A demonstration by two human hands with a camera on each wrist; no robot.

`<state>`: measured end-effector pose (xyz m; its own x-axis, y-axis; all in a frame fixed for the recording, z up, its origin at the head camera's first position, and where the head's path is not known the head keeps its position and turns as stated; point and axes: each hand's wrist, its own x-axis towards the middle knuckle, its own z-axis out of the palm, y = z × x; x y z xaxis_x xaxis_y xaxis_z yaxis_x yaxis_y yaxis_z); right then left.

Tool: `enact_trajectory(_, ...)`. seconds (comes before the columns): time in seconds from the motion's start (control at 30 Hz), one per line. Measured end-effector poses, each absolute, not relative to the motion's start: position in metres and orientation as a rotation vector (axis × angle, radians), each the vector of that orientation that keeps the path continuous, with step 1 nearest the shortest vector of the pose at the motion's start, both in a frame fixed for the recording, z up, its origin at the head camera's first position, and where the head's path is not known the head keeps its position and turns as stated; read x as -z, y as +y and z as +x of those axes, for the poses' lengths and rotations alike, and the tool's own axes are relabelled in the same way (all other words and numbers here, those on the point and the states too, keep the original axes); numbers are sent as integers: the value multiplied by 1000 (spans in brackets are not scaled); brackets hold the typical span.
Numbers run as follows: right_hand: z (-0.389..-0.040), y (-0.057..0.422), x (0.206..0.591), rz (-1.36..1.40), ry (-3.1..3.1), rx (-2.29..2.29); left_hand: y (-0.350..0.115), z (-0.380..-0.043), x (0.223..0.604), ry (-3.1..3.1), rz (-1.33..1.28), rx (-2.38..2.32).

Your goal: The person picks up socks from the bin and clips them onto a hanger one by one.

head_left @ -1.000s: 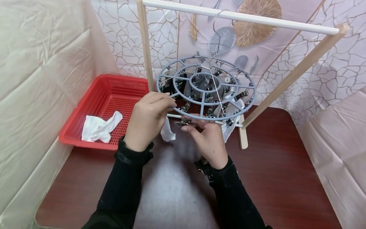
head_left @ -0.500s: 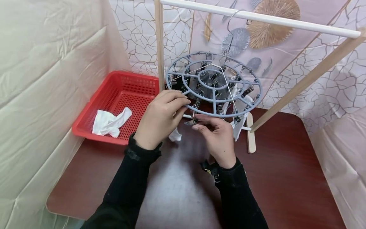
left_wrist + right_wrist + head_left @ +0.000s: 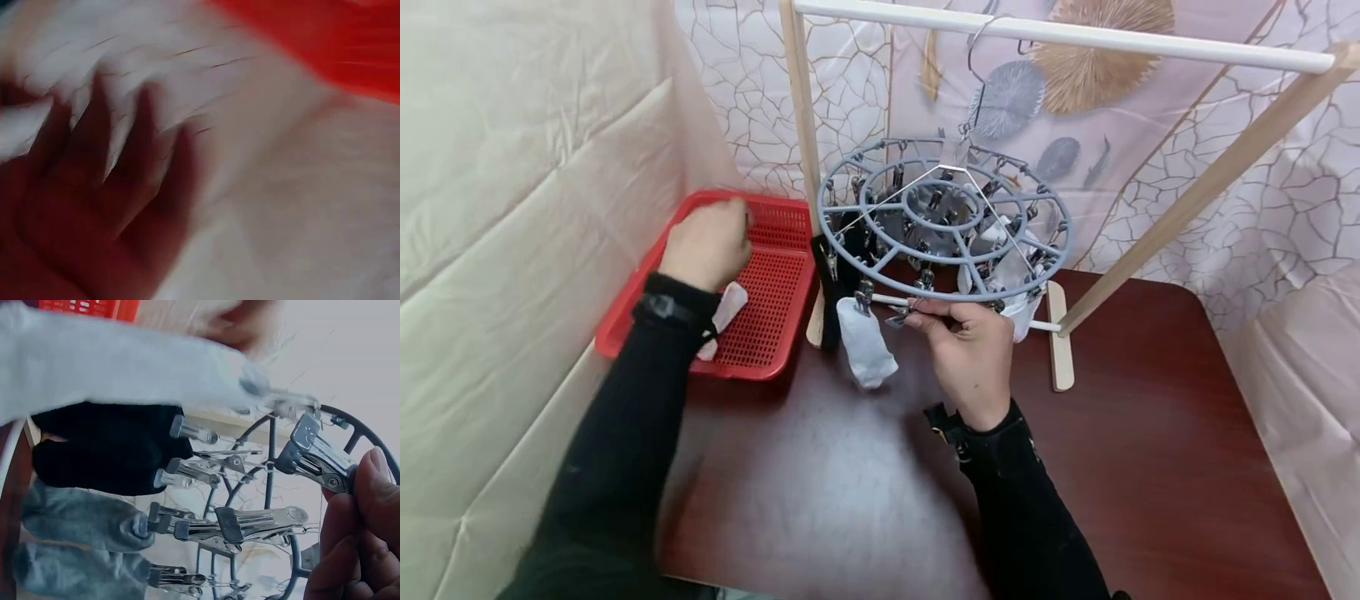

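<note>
My left hand (image 3: 707, 242) is over the red basket (image 3: 788, 329), its fingers spread and blurred in the left wrist view, holding nothing. A white sock (image 3: 730, 307) lies in the basket, partly hidden by that hand and wrist. At the near rim of the round grey hanger (image 3: 887, 257), my right hand (image 3: 973, 358) pinches a metal clip (image 3: 319, 459) between thumb and fingers. No cloth is in this clip's jaws. Left of it, another white sock (image 3: 867, 343) hangs from a neighbouring clip. Black socks (image 3: 112, 450) and grey socks (image 3: 81, 515) hang farther along in the right wrist view.
The hanger hooks over a white rod (image 3: 1075, 37) between wooden posts (image 3: 1195, 200). A wooden foot (image 3: 1060, 350) stands right of the hanger on the dark red table (image 3: 1150, 433). More white socks (image 3: 1021, 312) hang at the hanger's right side. Cloth walls enclose the left, back and right.
My left hand has let go of the hanger's rim and moved left over the basket. The right hand keeps its pinch on the clip. The white sock hanging near the front is now uncovered.
</note>
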<state>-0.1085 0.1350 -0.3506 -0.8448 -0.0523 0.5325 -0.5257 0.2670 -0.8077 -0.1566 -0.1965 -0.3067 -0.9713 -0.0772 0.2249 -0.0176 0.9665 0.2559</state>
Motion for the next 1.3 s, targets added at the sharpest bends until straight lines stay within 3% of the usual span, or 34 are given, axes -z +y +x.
enact_trajectory(0.13,-108,136,350,511,-2153,-1520,-230,-180,340,-3289,71,184)
enact_trajectory(0.37,-108,137,350,563,-2158,-1462,-242,-189,372,-3441,-70,-40)
enact_trajectory(0.6,-109,136,349,589,-2158,-1452,-243,-172,355,-3219,-215,437)
enact_trajectory(0.8,-109,137,348,581,-2175,-1423,-196,-110,305,-2974,-465,829)
enact_trajectory(0.97,-108,140,347,557,-2171,-1433,-142,-76,301,-2803,-794,966)
enact_trajectory(1.1,-108,142,346,563,-2177,-1471,-105,-69,312,-2738,-844,915)
enact_trajectory(1.3,-107,146,345,620,-2194,-1547,-69,-78,332,-2702,-650,767)
